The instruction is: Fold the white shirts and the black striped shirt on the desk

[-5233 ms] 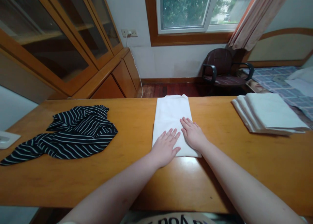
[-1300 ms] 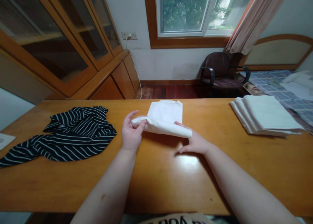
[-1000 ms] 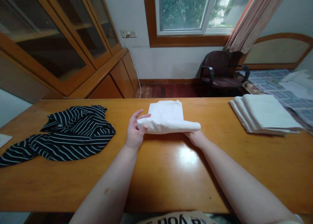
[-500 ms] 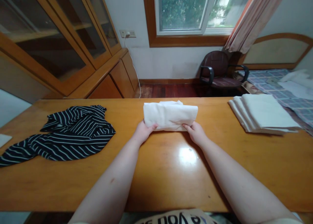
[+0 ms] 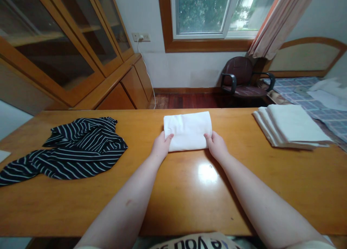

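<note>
Currently, the folded white cloth (image 5: 188,131) is near the table's (image 5: 173,202) far edge, pinched at both sides. Left hand (image 5: 161,146): thumb on top, fingers mostly hidden beneath the near-left corner. Right hand (image 5: 217,146): same grip, right side. Contact between cloth and table: cannot tell. Step in hand, judged: handling the folded bundle as one piece. Next move calls for an even two-handed grip, so layers don't slip. Stacked white cloths (image 5: 298,124) lie well apart, at right.

Smooth matt white cloth (image 5: 188,131) on a glossy wooden table (image 5: 176,194).
</note>
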A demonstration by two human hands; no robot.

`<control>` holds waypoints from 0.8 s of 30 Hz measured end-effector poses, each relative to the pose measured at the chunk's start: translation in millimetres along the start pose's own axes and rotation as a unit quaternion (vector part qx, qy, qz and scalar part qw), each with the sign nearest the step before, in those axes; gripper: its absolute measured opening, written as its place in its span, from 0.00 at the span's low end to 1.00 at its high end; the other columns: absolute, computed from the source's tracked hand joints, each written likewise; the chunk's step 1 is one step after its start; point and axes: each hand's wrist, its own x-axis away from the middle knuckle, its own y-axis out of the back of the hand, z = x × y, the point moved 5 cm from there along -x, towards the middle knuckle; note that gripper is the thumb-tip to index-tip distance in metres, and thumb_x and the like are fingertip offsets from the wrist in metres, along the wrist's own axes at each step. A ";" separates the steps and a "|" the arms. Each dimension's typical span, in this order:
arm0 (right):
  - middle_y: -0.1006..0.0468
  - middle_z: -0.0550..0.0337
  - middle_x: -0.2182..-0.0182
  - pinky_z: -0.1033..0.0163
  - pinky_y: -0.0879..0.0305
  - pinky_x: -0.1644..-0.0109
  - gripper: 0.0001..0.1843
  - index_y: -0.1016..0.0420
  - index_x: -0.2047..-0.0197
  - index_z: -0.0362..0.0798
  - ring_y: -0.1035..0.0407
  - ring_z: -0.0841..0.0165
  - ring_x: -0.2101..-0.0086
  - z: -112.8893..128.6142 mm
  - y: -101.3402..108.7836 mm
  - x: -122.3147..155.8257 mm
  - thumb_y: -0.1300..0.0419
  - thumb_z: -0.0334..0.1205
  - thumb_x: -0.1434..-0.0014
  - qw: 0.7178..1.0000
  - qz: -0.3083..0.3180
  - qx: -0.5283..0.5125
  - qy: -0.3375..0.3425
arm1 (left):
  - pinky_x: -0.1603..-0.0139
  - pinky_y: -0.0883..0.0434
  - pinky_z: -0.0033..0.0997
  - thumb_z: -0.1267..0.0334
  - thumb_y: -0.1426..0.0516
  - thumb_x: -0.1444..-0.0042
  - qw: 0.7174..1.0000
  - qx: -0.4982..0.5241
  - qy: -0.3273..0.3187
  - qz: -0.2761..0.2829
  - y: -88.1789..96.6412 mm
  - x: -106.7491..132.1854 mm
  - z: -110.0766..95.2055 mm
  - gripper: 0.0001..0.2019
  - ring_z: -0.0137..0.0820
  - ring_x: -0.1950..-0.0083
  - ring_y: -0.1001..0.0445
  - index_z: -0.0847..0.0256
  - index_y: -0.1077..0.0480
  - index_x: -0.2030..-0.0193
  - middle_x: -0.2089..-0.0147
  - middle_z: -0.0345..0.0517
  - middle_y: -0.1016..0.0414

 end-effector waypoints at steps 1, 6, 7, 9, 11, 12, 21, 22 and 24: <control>0.22 0.46 0.62 0.62 0.38 0.61 0.19 0.27 0.59 0.44 0.29 0.59 0.60 0.6 0.3 0.2 0.54 0.46 0.36 1.000 -0.001 0.016 -0.009 | 0.57 0.30 0.38 0.54 0.49 0.42 1.000 -0.016 0.005 0.001 -0.4 0.7 -0.4 0.16 0.43 0.55 0.24 0.62 0.30 0.54 0.57 0.54 0.22; 0.22 0.45 0.67 0.62 0.40 0.66 0.19 0.28 0.64 0.43 0.28 0.59 0.65 2.1 0.8 0.7 0.54 0.47 0.36 0.996 0.006 0.074 -0.055 | 0.60 0.31 0.37 0.54 0.53 0.39 0.988 -0.141 0.065 0.025 -1.1 5.1 -2.6 0.16 0.44 0.57 0.24 0.62 0.31 0.56 0.60 0.58 0.23; 0.22 0.44 0.66 0.62 0.40 0.66 0.19 0.27 0.63 0.43 0.28 0.58 0.64 2.3 0.9 0.5 0.53 0.47 0.37 0.995 0.005 0.075 -0.060 | 0.60 0.31 0.37 0.54 0.53 0.39 0.983 -0.164 0.077 0.033 -1.3 6.0 -3.4 0.16 0.45 0.57 0.24 0.63 0.32 0.55 0.60 0.59 0.23; 0.22 0.44 0.64 0.61 0.39 0.66 0.18 0.28 0.60 0.43 0.28 0.58 0.64 2.8 1.3 0.2 0.52 0.47 0.37 0.996 0.001 0.066 -0.067 | 0.60 0.31 0.37 0.54 0.53 0.38 0.974 -0.198 0.100 0.051 -2.0 7.5 -4.9 0.17 0.46 0.56 0.24 0.64 0.34 0.52 0.58 0.61 0.23; 0.21 0.44 0.63 0.61 0.38 0.65 0.17 0.29 0.56 0.43 0.27 0.59 0.63 3.0 1.9 0.2 0.50 0.47 0.38 0.996 -0.002 0.054 -0.074 | 0.60 0.32 0.38 0.54 0.54 0.38 0.968 -0.213 0.112 0.065 -3.3 8.5 -6.1 0.19 0.47 0.55 0.24 0.65 0.35 0.49 0.56 0.64 0.24; 0.21 0.44 0.63 0.61 0.38 0.65 0.17 0.29 0.55 0.43 0.27 0.59 0.63 3.2 2.1 0.5 0.49 0.46 0.39 0.996 -0.001 0.047 -0.077 | 0.59 0.32 0.39 0.54 0.54 0.38 0.967 -0.217 0.114 0.068 -4.0 8.9 -6.8 0.20 0.47 0.55 0.24 0.65 0.36 0.47 0.55 0.64 0.24; 0.22 0.51 0.64 0.61 0.36 0.62 0.22 0.35 0.45 0.45 0.28 0.61 0.64 3.3 3.5 3.7 0.46 0.43 0.41 0.999 -0.007 0.012 -0.037 | 0.58 0.32 0.42 0.51 0.51 0.41 0.959 -0.247 0.103 0.092 2.2 16.1 -5.7 0.30 0.50 0.53 0.25 0.66 0.45 0.37 0.52 0.67 0.26; 0.22 0.50 0.63 0.61 0.36 0.61 0.21 0.33 0.46 0.45 0.28 0.61 0.63 1.9 2.9 3.3 0.47 0.43 0.41 0.999 -0.005 0.008 -0.032 | 0.57 0.32 0.41 0.51 0.51 0.42 0.961 -0.246 0.089 0.084 4.7 16.6 -6.2 0.28 0.49 0.52 0.25 0.65 0.42 0.39 0.51 0.65 0.26; 0.22 0.49 0.60 0.61 0.36 0.59 0.19 0.31 0.49 0.45 0.28 0.61 0.61 -0.9 1.6 2.4 0.47 0.44 0.40 1.000 0.000 0.003 -0.024 | 0.56 0.33 0.39 0.50 0.51 0.42 0.965 -0.244 0.069 0.064 9.0 16.7 -6.6 0.24 0.48 0.51 0.26 0.64 0.36 0.45 0.51 0.63 0.27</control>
